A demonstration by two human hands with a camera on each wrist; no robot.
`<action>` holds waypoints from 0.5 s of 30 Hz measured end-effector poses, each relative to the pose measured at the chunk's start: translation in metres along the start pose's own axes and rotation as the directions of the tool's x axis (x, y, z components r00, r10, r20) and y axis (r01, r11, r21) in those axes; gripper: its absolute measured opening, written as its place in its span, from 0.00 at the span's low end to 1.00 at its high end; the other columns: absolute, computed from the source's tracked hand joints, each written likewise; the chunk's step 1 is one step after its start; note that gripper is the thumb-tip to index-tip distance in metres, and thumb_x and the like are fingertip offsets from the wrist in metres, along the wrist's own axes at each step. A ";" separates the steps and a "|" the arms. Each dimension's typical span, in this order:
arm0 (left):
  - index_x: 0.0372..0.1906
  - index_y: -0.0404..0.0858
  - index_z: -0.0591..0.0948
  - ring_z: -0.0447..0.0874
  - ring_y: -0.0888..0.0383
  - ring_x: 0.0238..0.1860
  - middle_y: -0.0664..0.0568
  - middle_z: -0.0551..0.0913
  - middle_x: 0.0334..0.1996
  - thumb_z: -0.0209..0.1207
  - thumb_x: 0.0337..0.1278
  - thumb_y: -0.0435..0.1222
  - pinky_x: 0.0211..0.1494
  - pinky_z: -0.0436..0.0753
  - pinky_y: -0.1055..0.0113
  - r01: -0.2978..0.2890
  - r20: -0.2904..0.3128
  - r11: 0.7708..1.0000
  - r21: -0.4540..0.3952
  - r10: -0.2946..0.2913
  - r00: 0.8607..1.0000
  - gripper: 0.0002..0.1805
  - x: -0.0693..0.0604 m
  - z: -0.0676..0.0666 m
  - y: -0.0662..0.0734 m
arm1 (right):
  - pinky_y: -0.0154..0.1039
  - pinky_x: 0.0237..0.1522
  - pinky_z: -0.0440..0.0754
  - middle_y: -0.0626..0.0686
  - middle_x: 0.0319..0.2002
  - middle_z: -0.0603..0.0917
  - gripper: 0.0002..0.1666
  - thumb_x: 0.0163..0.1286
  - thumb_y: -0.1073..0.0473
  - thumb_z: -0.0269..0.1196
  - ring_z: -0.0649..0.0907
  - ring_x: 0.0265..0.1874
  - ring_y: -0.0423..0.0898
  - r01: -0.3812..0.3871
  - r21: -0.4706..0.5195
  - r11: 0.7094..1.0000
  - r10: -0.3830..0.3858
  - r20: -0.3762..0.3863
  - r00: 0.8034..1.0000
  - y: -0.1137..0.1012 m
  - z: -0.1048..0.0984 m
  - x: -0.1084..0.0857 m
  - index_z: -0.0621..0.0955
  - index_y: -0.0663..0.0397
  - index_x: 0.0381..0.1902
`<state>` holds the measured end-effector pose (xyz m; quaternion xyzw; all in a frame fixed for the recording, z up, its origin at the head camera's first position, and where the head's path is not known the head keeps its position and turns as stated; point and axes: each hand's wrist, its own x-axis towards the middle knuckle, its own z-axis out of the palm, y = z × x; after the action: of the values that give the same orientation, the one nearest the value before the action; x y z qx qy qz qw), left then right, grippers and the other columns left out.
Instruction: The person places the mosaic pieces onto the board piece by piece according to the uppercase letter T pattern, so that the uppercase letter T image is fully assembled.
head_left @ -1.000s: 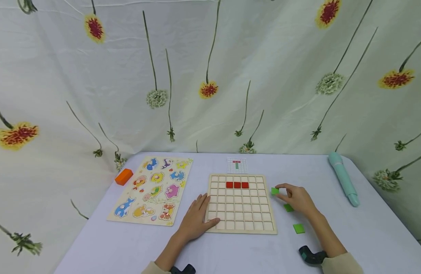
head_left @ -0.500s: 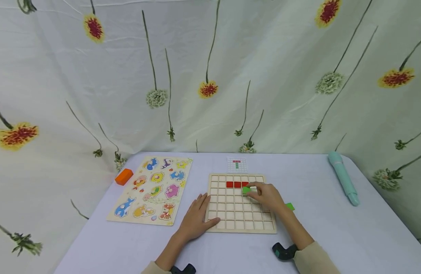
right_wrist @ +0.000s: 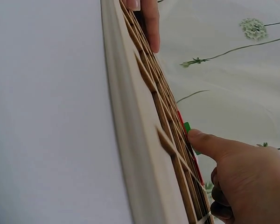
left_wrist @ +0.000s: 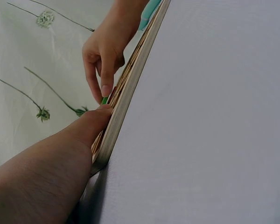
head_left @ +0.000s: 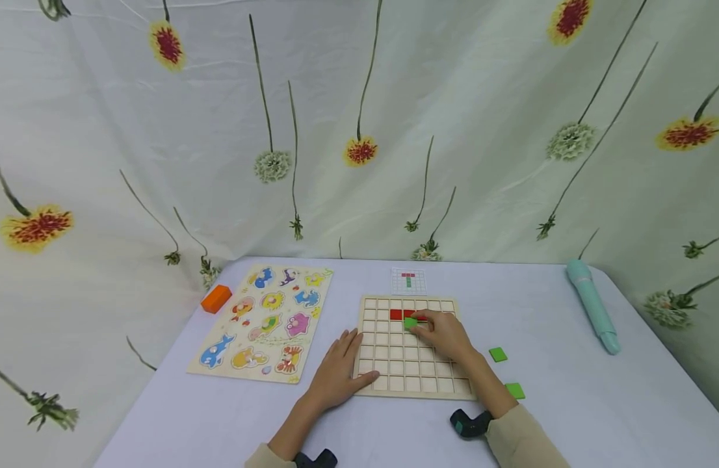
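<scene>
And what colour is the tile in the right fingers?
The tile is green, clearest in the head view.

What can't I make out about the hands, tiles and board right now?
Head: the right end of the row of red tiles and some cells of the board, covered by the right hand.
Left wrist: most of the green tile, hidden by the right hand.
Right wrist: most of the left hand, cut off by the top edge.
</scene>
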<state>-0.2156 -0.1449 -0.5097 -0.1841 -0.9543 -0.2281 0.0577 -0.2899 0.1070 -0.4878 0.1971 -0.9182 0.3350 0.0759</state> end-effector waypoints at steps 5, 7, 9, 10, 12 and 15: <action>0.70 0.34 0.57 0.46 0.47 0.70 0.44 0.56 0.69 0.51 0.52 0.64 0.70 0.50 0.54 -0.005 -0.002 1.000 -0.004 0.005 1.000 0.49 0.000 -0.001 0.001 | 0.33 0.15 0.60 0.42 0.11 0.66 0.19 0.58 0.48 0.66 0.62 0.12 0.37 0.003 -0.019 1.000 -0.003 0.012 1.000 0.002 0.001 0.000 0.83 0.49 0.46; 0.69 0.34 0.57 0.46 0.47 0.70 0.44 0.56 0.69 0.51 0.52 0.63 0.70 0.50 0.53 -0.004 -0.003 1.000 -0.008 0.004 1.000 0.49 0.000 -0.001 0.001 | 0.33 0.15 0.60 0.42 0.11 0.66 0.19 0.58 0.48 0.66 0.62 0.12 0.37 0.005 -0.026 1.000 -0.004 0.015 1.000 0.003 0.001 0.000 0.83 0.48 0.45; 0.70 0.34 0.57 0.46 0.48 0.70 0.44 0.56 0.69 0.51 0.52 0.64 0.70 0.50 0.53 0.000 -0.002 1.000 -0.003 0.000 1.000 0.49 0.000 0.000 0.001 | 0.33 0.15 0.60 0.42 0.11 0.65 0.19 0.58 0.48 0.66 0.62 0.12 0.37 0.006 -0.030 1.000 -0.006 0.016 1.000 0.004 0.002 0.000 0.83 0.48 0.45; 0.70 0.34 0.57 0.46 0.48 0.70 0.44 0.56 0.69 0.51 0.52 0.64 0.70 0.50 0.53 0.002 -0.001 1.000 -0.004 -0.002 1.000 0.49 0.000 0.000 0.001 | 0.33 0.15 0.60 0.42 0.11 0.65 0.19 0.58 0.48 0.66 0.62 0.12 0.37 0.009 -0.030 1.000 -0.008 0.015 1.000 0.004 0.002 0.000 0.83 0.48 0.45; 0.70 0.34 0.57 0.46 0.48 0.70 0.44 0.56 0.69 0.51 0.52 0.64 0.70 0.50 0.54 0.001 0.000 1.000 -0.002 -0.001 1.000 0.49 -0.001 0.000 0.000 | 0.33 0.15 0.60 0.42 0.11 0.65 0.19 0.58 0.47 0.66 0.62 0.12 0.37 0.010 -0.030 1.000 -0.009 0.014 1.000 0.004 0.003 0.000 0.83 0.48 0.45; 0.69 0.34 0.58 0.47 0.47 0.70 0.43 0.56 0.69 0.51 0.52 0.63 0.70 0.50 0.53 -0.008 -0.007 1.000 -0.002 0.008 1.000 0.48 -0.001 0.000 0.000 | 0.33 0.15 0.60 0.41 0.11 0.65 0.19 0.57 0.48 0.66 0.62 0.12 0.37 0.015 -0.027 1.000 -0.015 0.010 1.000 0.004 0.003 0.000 0.83 0.48 0.45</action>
<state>-0.2146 -0.1448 -0.5097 -0.1871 -0.9532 -0.2294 0.0618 -0.2915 0.1078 -0.4929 0.2045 -0.9216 0.3208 0.0766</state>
